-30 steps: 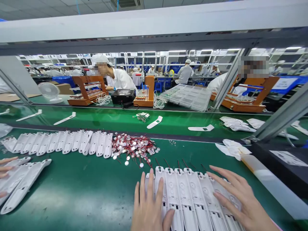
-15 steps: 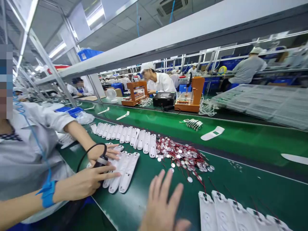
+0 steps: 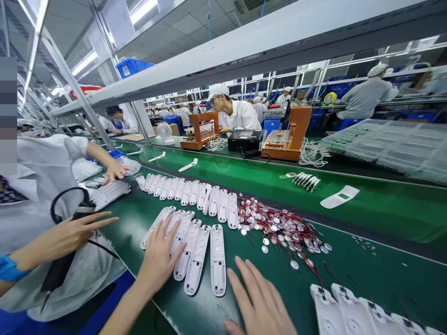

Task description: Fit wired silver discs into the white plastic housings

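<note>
My left hand [image 3: 159,258] lies with spread fingers over several white plastic shells [image 3: 198,260] near the front of the green bench. It covers part of the shells, so contact with each one cannot be told. My right hand [image 3: 261,298] is palm down with fingers apart, right of a single white shell [image 3: 218,260] that stands slightly away from the group. Nothing shows in its fingers. Beyond the hands, a row of white shells [image 3: 185,190] runs up to a pile of small silver discs with red wires [image 3: 275,223].
At left, a co-worker's hand [image 3: 66,239] is near a black electric screwdriver [image 3: 61,274]; their other hand [image 3: 115,170] is by stacked shells [image 3: 110,193]. More shells with wires [image 3: 335,311] lie at front right. A green conveyor [image 3: 244,170] carries white parts behind.
My left hand has moved left onto the shells, and my right hand has come into view. The co-worker's hands have drawn away left from these shells. One shell now stands apart.
</note>
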The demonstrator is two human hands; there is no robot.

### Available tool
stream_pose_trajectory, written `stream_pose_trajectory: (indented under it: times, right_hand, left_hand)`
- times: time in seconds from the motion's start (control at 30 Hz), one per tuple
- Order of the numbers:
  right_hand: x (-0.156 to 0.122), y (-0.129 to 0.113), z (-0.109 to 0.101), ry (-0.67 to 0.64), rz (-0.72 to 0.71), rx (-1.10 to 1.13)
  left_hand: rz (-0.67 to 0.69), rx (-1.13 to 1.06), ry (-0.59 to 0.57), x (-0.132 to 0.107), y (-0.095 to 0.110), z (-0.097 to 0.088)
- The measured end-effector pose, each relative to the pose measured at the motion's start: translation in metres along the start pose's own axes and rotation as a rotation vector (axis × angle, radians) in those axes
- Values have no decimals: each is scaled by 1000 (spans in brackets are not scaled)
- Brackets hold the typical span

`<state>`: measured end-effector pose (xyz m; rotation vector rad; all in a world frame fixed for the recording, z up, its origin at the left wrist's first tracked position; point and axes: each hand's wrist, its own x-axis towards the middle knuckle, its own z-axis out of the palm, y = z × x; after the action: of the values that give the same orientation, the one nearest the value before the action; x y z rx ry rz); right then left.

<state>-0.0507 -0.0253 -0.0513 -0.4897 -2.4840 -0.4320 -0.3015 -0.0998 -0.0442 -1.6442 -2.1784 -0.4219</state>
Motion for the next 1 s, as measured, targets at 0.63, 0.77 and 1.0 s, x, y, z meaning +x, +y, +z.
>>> stream_pose_trajectory:
  times: [0.63, 0.77, 1.0]
  right_hand:
    - [73, -53, 39, -327, 442, 450]
    - [42, -60, 35, -191, 501, 295]
    - [-31, -29, 16, -141, 466, -16]
  left_hand:
    - [419, -58, -277, 32, -58, 21]
    - [465, -81, -212, 13, -28, 20]
    - [514, -75, -132, -13, 51, 13]
